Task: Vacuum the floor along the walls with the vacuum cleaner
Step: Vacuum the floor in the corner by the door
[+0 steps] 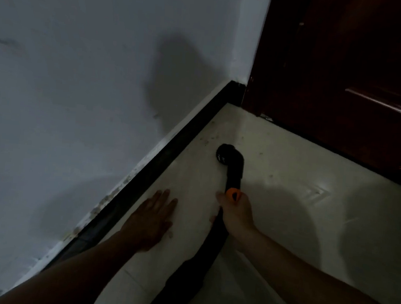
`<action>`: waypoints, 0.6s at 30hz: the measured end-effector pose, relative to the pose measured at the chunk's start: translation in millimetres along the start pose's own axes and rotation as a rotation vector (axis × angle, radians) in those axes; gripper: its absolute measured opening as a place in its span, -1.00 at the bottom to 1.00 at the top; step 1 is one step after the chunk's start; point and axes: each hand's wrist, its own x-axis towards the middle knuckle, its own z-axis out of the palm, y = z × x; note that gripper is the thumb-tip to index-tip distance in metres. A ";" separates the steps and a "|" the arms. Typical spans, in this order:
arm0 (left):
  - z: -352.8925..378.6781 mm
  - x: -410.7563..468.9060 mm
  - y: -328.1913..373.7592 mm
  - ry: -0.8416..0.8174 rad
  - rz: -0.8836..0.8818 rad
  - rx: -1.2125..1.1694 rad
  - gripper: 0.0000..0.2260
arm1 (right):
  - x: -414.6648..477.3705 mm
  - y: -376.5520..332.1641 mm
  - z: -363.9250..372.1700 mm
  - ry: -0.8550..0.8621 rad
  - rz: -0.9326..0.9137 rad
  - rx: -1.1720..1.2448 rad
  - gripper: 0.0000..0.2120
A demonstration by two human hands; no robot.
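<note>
- We see our right hand (pixel 236 214) curled round the black vacuum nozzle (pixel 233 169), gripping it at its orange collar (pixel 233 194), where the tube meets the hose (pixel 198 269).
- The nozzle's long axis runs straight away from us, from the grip toward the corner where the wall (pixel 80 66) meets the dark wooden door (pixel 348 80).
- At its far end the nozzle bends, so the round head turns left toward the black baseboard (pixel 170 149). It sits near the baseboard but clearly apart from it.
- The head is low over the pale floor (pixel 298 222); we cannot tell whether it touches the tiles.
- Dark specks (pixel 208 138) lie on the floor between the head and the baseboard, just beyond the nozzle.
- The hose trails back from our right hand toward us, lying between our two forearms.
- Our left hand (pixel 150 217) lies palm down on the floor with fingers straight and together, holding nothing, just beside the baseboard and left of the nozzle.
- The light is dim, and our shadow falls on the wall and floor.
</note>
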 end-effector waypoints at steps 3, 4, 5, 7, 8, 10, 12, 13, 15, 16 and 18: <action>0.3 0.9 0.9 0.014 -0.012 -0.014 -0.47 | 14.1 -7.1 12.0 -0.023 -0.033 -0.017 -0.75; 0.5 1.4 1.5 0.018 -0.009 -0.012 -0.47 | 20.4 -11.1 14.4 -0.013 -0.043 -0.024 -0.75; 0.7 1.4 0.9 0.020 -0.006 -0.007 -0.47 | 26.8 -15.0 17.7 -0.007 -0.050 -0.028 -0.76; 1.7 1.2 -1.5 0.023 0.003 0.000 -0.47 | 36.8 -21.5 27.4 -0.025 -0.062 -0.038 -0.80; 1.7 1.8 -2.4 0.024 0.004 0.000 -0.47 | 39.2 -23.4 34.1 -0.053 -0.066 -0.049 -0.80; 1.3 5.3 -2.2 0.032 -0.002 -0.005 -0.47 | 38.3 -23.1 47.5 -0.113 -0.068 -0.082 -0.74; 2.6 9.2 0.0 0.056 -0.020 -0.010 -0.47 | 31.5 -15.7 52.8 -0.141 -0.090 -0.107 -0.69; 3.9 10.4 1.4 0.076 -0.026 -0.009 -0.47 | 27.4 -10.2 50.7 -0.139 -0.103 -0.115 -0.67; 7.5 10.5 3.7 0.123 -0.028 0.000 -0.46 | 22.1 -1.8 39.7 -0.101 -0.113 -0.107 -0.65; 9.2 9.7 4.7 0.152 -0.026 0.005 -0.45 | 22.1 -2.0 32.6 -0.066 -0.118 -0.093 -0.64; 11.7 8.6 6.0 0.211 -0.015 0.001 -0.45 | 31.0 -10.1 20.3 0.013 -0.143 -0.068 -0.65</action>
